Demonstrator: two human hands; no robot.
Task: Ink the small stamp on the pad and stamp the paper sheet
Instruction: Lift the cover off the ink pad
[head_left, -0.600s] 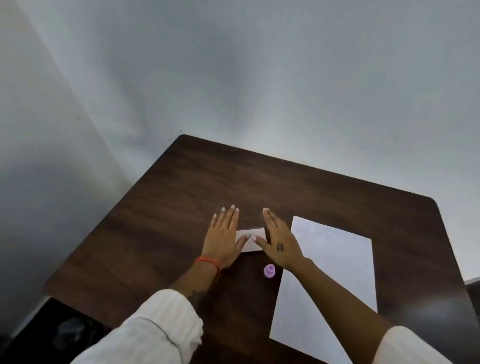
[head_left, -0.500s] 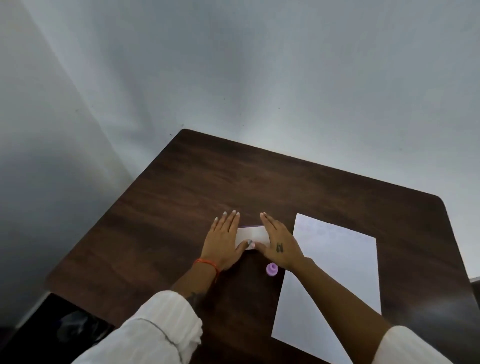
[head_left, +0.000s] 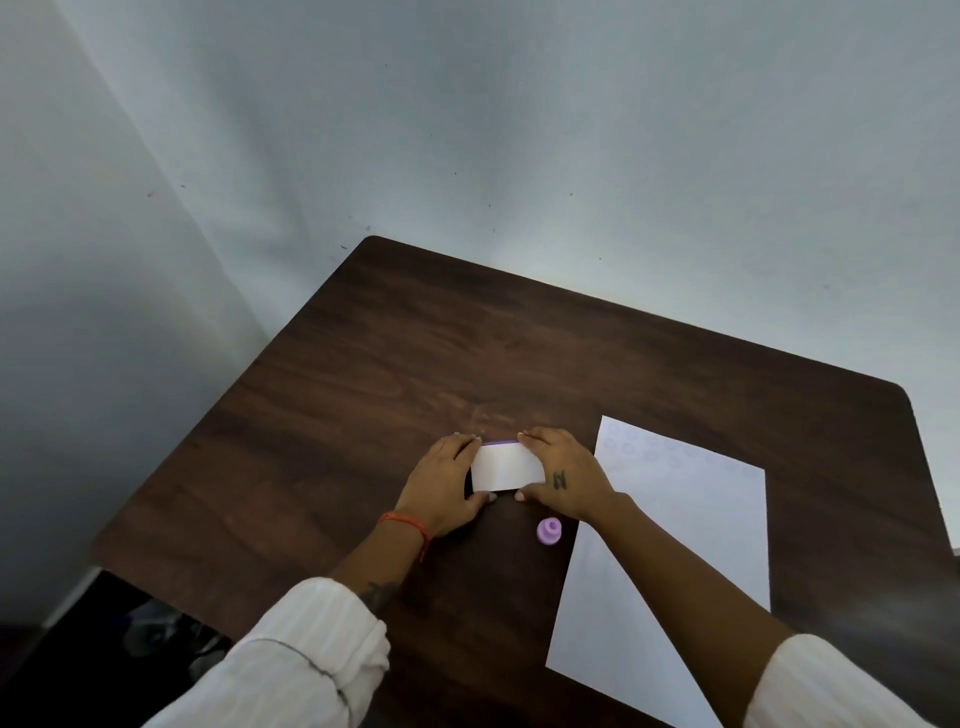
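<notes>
A dark wooden table (head_left: 415, 374) fills the lower part of the view, set against pale walls. On it, to the right of the ink pad (head_left: 506, 467), a white paper sheet (head_left: 675, 545) is laid flat, with faint round purple marks seen along its far end. The ink pad, a small white-lidded box with a purple edge showing at its far side, is gripped at its two short ends. The left hand (head_left: 441, 486) is curled round the pad's left end, thumb at the near edge and fingers at the far edge; an orange band (head_left: 405, 525) is worn at its wrist. The right hand (head_left: 563, 478) is closed in the same way on the pad's right end. The small stamp (head_left: 549, 531), purple and standing upright, is left untouched on the table just nearer than the pad, beside the right wrist.
</notes>
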